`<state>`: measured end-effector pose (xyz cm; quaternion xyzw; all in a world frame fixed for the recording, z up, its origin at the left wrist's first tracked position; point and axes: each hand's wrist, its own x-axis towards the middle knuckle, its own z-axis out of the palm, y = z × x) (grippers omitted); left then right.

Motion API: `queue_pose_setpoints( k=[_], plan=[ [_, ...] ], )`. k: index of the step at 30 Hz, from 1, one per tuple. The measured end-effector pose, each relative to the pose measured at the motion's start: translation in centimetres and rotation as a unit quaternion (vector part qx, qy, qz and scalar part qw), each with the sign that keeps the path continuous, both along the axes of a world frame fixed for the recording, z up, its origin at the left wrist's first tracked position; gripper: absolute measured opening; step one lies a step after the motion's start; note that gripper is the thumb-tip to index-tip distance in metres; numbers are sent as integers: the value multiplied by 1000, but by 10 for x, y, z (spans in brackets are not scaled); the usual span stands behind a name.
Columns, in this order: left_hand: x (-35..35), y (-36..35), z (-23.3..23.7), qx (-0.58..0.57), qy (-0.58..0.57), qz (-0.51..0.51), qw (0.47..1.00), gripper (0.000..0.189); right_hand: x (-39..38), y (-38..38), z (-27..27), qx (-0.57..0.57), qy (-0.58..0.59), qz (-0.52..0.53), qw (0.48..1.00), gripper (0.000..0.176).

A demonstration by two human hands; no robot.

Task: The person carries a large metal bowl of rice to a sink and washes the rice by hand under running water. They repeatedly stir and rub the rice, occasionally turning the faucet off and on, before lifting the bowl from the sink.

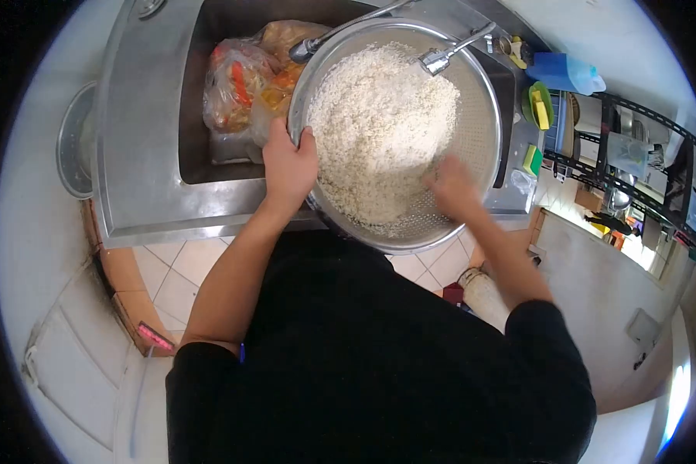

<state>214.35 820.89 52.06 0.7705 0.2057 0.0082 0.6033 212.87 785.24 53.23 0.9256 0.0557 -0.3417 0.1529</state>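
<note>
Left of centre, the left hand (290,166) pinches the rim of the colander (479,127) between thumb and fingers. White grains (387,124) lie heaped between the hands, upper centre; right of them the right hand (450,185) blurs, fingers seemingly curled inward.

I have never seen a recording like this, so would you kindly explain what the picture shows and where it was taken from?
There is no machine: a person works bare-handed, and the one picture comes from a camera on their head, looking down. The left hand grips the rim of a large metal colander holding white, rice-like grains. The right hand, blurred, is inside its far side; whether it holds anything is unclear. The colander is over a steel sink, where plastic bags also lie.
</note>
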Motion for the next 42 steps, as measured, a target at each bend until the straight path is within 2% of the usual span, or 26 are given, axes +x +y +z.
queue_pose_setpoints(
  k=[1, 4, 5, 6, 7, 8, 9, 12, 13, 16, 17, 18, 19, 20, 22, 24, 27, 29, 30, 31, 32, 33, 34, 37, 39, 42],
  plan=[
    [0, 0, -3, -5, -7, -2, 1000, 27, -20, -2, -14, 89, 49, -70, 992, 56],
    [2, 2, -3, 12, -2, -4, 1000, 28, -9, 16, 8, 175, 134, -94, 971, 60],
    [1, 1, -4, 30, 9, -14, 999, 28, 31, 47, 54, 174, 140, -94, 970, 58],
    [2, 1, -5, 33, 14, -19, 999, 28, 54, 32, 53, 106, 75, -66, 989, 56],
    [3, 1, -7, 35, -9, -15, 999, 28, 80, 21, 50, 45, 35, -7, 998, 58],
    [1, 0, -9, 37, -28, -11, 999, 28, 106, 16, 53, -55, -49, 155, 985, 61],
    [-1, 0, -7, 37, -15, -18, 999, 28, 123, 6, 52, -151, -130, 311, 929, 63],
    [0, -3, -7, 18, -10, -6, 1000, 27, 123, -50, 35, -85, -120, 395, 907, 68],
    [-1, -4, -9, 21, -18, 9, 1000, 26, 94, -51, 32, -128, -34, 342, 930, 70],
    [-7, -7, -12, 0, -30, 33, 999, 25, -22, -37, 3, 9, 54, 93, 994, 57],
    [-6, -9, -12, -18, -41, 45, 998, 24, -46, 3, 14, 96, 163, 58, 980, 52],
    [-6, -10, -10, -21, -44, 40, 998, 24, -53, 57, 35, 168, 227, 12, 959, 68],
    [-8, -10, -8, -29, -7, 44, 999, 24, -61, 92, 29, 213, 207, -138, 945, 69],
    [-9, -11, -7, -35, 28, 47, 998, 24, -65, 111, 27, 256, 178, -285, 906, 70],
    [-11, -13, -17, -69, 32, 52, 996, 24, -21, 113, 53, 263, 228, -408, 844, 70],
    [-12, -11, -20, -46, 0, 46, 998, 25, 19, 82, 86, 399, 210, -568, 689, 66],
    [-11, -9, -13, 6, -2, 22, 1000, 25, 70, 44, 149, 484, -78, -467, 736, 38],
    [-11, -9, -9, 6, 1, 21, 1000, 25, 89, 53, 196, 477, -268, -410, 730, 37],
    [-10, -8, -8, 3, 4, 21, 1000, 25, 95, 64, 203, 465, -389, -396, 690, 40],
    [-8, -8, -7, 9, 1, 24, 1000, 25, 90, 65, 196, 448, -439, -355, 694, 33],
    [-9, -7, -6, 8, -2, 15, 1000, 26, 81, 53, 159, 386, -463, -282, 746, 27],
    [-10, -6, -5, 5, -5, 3, 1000, 26, 70, 15, 81, 234, -488, -109, 834, 25],
    [-10, -4, -5, 7, -12, 1, 1000, 26, 55, -31, -22, 75, -460, 49, 883, 27],
    [-4, -4, -12, 2, -20, 1, 1000, 28, -34, 58, 20, 48, -236, 91, 966, 41],
    [-10, -1, -21, 49, -43, -23, 998, 28, -15, 81, 48, 140, -263, 44, 954, 44],
    [-9, -5, -14, 7, -17, -22, 1000, 28, -10, 116, 95, 393, -129, -103, 905, 48]
  ],
)
